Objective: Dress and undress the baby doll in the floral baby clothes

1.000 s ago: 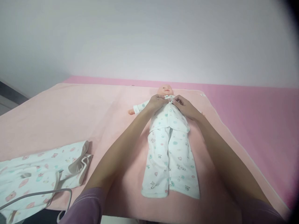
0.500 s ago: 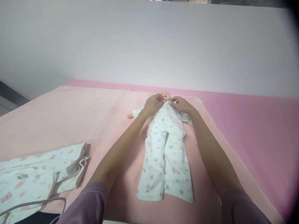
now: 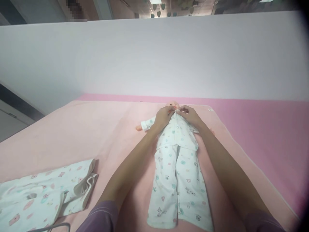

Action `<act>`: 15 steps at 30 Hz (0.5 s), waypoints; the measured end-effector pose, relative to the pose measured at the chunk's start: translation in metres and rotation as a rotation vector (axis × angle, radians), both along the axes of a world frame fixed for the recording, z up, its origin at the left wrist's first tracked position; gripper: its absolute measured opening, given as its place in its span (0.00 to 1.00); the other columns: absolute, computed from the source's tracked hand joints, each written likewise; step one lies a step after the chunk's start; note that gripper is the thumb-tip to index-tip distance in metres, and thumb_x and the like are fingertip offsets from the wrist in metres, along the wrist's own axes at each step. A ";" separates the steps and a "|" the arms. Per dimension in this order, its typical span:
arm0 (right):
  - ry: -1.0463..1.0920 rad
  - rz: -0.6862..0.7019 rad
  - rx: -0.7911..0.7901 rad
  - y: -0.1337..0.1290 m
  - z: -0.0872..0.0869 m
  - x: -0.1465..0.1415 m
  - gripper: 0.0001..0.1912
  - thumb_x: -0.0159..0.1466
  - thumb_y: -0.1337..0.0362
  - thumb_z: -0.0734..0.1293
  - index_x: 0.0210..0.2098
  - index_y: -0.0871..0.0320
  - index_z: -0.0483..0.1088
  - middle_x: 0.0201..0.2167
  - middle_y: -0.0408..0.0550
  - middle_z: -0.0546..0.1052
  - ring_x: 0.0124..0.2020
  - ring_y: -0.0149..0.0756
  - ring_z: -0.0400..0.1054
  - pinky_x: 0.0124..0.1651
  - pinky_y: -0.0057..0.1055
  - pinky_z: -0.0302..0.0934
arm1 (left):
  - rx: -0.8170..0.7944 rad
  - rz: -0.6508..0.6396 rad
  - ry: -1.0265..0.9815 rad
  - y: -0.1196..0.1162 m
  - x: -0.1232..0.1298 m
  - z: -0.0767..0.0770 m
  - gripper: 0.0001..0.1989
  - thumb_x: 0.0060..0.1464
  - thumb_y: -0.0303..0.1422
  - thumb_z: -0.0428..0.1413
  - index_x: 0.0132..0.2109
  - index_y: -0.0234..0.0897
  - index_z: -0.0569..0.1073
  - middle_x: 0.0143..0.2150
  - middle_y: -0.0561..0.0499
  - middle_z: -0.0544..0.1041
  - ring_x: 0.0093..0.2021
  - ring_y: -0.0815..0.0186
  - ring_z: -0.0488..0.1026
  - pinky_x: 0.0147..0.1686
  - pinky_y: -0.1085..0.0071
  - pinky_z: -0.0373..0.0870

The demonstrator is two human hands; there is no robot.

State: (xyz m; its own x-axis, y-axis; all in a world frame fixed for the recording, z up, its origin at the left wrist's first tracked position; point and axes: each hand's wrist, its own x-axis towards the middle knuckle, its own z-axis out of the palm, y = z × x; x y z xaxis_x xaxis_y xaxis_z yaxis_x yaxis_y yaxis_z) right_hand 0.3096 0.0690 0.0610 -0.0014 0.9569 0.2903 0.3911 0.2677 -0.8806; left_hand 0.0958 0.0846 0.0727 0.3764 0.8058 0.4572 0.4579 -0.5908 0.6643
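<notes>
A baby doll (image 3: pixel 173 104) lies on its back, head toward the wall, dressed in a white long-sleeved pajama top (image 3: pixel 177 137) and white pajama pants (image 3: pixel 180 187) with small animal prints. At its neck, my left hand (image 3: pixel 164 116) pinches the left side of the top's collar. Opposite it, my right hand (image 3: pixel 189 115) grips the collar's right side with bent fingers, close to my left fingertips. Both forearms reach along either side of the doll. One doll hand (image 3: pixel 138 128) pokes out of the sleeve on the left.
Folded white printed cloth (image 3: pixel 48 190) lies at the lower left, with a grey cable (image 3: pixel 58 225) in front of it. Under the doll is a peach mat (image 3: pixel 108 129) over a pink surface (image 3: pixel 265 138). A pale wall panel (image 3: pixel 154 58) stands behind.
The camera view has tilted upward, so the scene sits lower and more shows above the panel. My hands stay at the doll's collar, with the fingers slightly shifted.
</notes>
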 end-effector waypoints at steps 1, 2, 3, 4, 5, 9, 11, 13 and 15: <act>0.019 0.009 -0.018 0.000 0.000 0.000 0.32 0.56 0.34 0.80 0.44 0.54 0.80 0.46 0.50 0.84 0.45 0.43 0.75 0.53 0.38 0.70 | -0.009 -0.011 0.008 0.000 0.000 0.000 0.09 0.71 0.33 0.57 0.49 0.44 0.83 0.53 0.47 0.87 0.54 0.54 0.82 0.58 0.63 0.73; 0.034 0.021 -0.034 0.000 0.000 0.001 0.32 0.56 0.34 0.80 0.44 0.54 0.80 0.47 0.51 0.84 0.46 0.43 0.76 0.54 0.38 0.70 | -0.021 -0.024 0.004 0.000 -0.001 0.000 0.09 0.71 0.33 0.57 0.49 0.44 0.83 0.53 0.47 0.87 0.54 0.54 0.82 0.58 0.63 0.73; 0.045 0.033 -0.048 0.000 0.000 0.002 0.33 0.55 0.35 0.81 0.44 0.54 0.80 0.48 0.52 0.85 0.47 0.43 0.76 0.56 0.39 0.70 | -0.035 -0.036 -0.007 0.001 -0.001 0.000 0.09 0.70 0.32 0.58 0.49 0.44 0.83 0.53 0.47 0.87 0.54 0.54 0.82 0.58 0.63 0.73; 0.053 0.042 -0.057 0.000 0.000 0.002 0.33 0.54 0.35 0.82 0.44 0.55 0.80 0.49 0.52 0.85 0.48 0.44 0.76 0.57 0.39 0.70 | -0.047 -0.043 -0.023 0.001 -0.001 0.000 0.09 0.70 0.32 0.58 0.49 0.44 0.84 0.53 0.48 0.88 0.54 0.54 0.82 0.58 0.63 0.73; 0.057 0.049 -0.063 0.000 0.000 0.003 0.33 0.54 0.36 0.82 0.45 0.55 0.80 0.50 0.53 0.85 0.49 0.44 0.77 0.58 0.40 0.70 | -0.056 -0.047 -0.037 0.002 -0.001 -0.001 0.09 0.70 0.32 0.58 0.48 0.44 0.84 0.52 0.48 0.88 0.54 0.54 0.83 0.58 0.63 0.73; 0.038 0.054 -0.080 -0.002 0.003 0.004 0.32 0.54 0.39 0.84 0.46 0.55 0.81 0.50 0.53 0.85 0.49 0.43 0.76 0.58 0.41 0.70 | -0.078 -0.050 -0.072 0.002 -0.001 -0.001 0.09 0.69 0.32 0.59 0.49 0.44 0.85 0.51 0.49 0.88 0.50 0.56 0.83 0.57 0.63 0.74; 0.035 0.048 -0.079 -0.002 0.003 0.003 0.32 0.53 0.40 0.85 0.46 0.55 0.81 0.49 0.53 0.85 0.47 0.42 0.76 0.58 0.41 0.70 | -0.126 -0.041 -0.093 0.000 0.000 0.000 0.10 0.69 0.32 0.59 0.49 0.44 0.85 0.52 0.50 0.88 0.48 0.58 0.83 0.56 0.64 0.75; 0.048 0.042 -0.067 -0.002 0.003 0.002 0.31 0.53 0.41 0.85 0.45 0.56 0.81 0.48 0.52 0.85 0.46 0.42 0.76 0.57 0.40 0.70 | -0.187 -0.017 -0.129 -0.003 0.003 0.001 0.08 0.68 0.35 0.60 0.47 0.43 0.85 0.51 0.50 0.88 0.49 0.58 0.84 0.56 0.65 0.76; 0.061 0.039 -0.050 -0.001 0.001 0.001 0.31 0.53 0.41 0.85 0.45 0.56 0.80 0.47 0.52 0.85 0.46 0.42 0.76 0.57 0.40 0.70 | -0.231 0.011 -0.177 -0.006 0.006 0.002 0.08 0.67 0.40 0.63 0.44 0.42 0.84 0.50 0.49 0.88 0.51 0.58 0.83 0.56 0.65 0.76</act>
